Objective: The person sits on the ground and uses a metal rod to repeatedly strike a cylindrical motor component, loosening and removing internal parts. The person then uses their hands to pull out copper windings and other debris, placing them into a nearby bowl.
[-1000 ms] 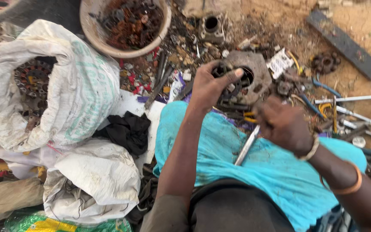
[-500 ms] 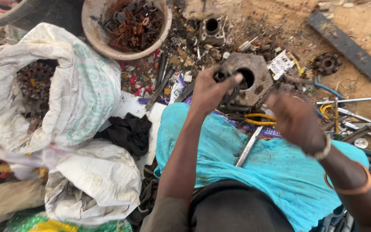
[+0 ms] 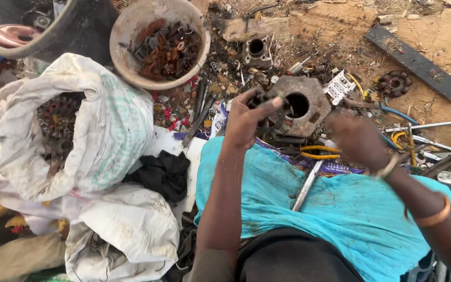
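Down among the scrap, the left hand [image 3: 247, 121] pinches a small dark metal part [image 3: 265, 99] between thumb and fingers, holding it just in front of a rusty hexagonal metal block with a round hole [image 3: 305, 104] that lies on the sandy ground. The right hand [image 3: 358, 140] is blurred beside that block, curled loosely; whether it grips anything cannot be told. A long silver metal rod [image 3: 306, 186] rests on the turquoise cloth [image 3: 340, 209] spread over the person's lap, close below the right hand, and yellow-handled pliers [image 3: 319, 152] lie at the cloth's far edge. To the left, an open white woven sack [image 3: 105, 130] holds rusty gear-like pieces, with a crumpled black rag [image 3: 164, 173] beside it. Farther out sits a worn round basin of rusted small parts [image 3: 158, 46], and a flat dark metal bar [image 3: 416, 62] lies well apart on the ground at the upper right.
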